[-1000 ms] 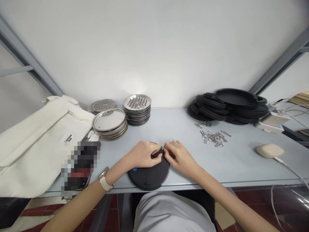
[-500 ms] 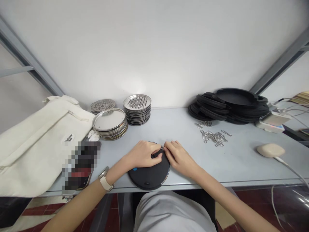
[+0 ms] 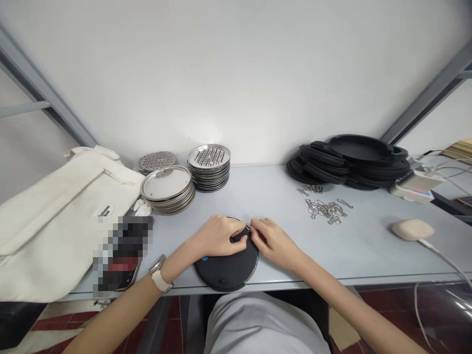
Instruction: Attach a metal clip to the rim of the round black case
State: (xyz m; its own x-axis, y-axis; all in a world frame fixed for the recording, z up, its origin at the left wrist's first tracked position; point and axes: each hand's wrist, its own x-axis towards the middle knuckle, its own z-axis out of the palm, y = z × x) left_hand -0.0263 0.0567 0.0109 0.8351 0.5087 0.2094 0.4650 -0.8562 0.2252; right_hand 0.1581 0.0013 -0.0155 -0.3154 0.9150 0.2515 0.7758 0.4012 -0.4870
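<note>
Head view: left fingers point(image 3: 236, 226) pinch a round, matte black, blue-spotted disc point(image 3: 229, 268), right fingers point(image 3: 260, 226) a metal piece point(image 3: 248, 226).

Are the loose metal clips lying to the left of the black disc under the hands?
No, the metal clips lie to the right of the black disc, past the right hand.

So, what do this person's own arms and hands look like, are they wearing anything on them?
The left hand and right hand are both ungloved, and no sleeves show on the forearms. On the left wrist is a watch with a pale, cream-coloured strap and a silvery case. The right wrist has nothing visible on it.
</note>
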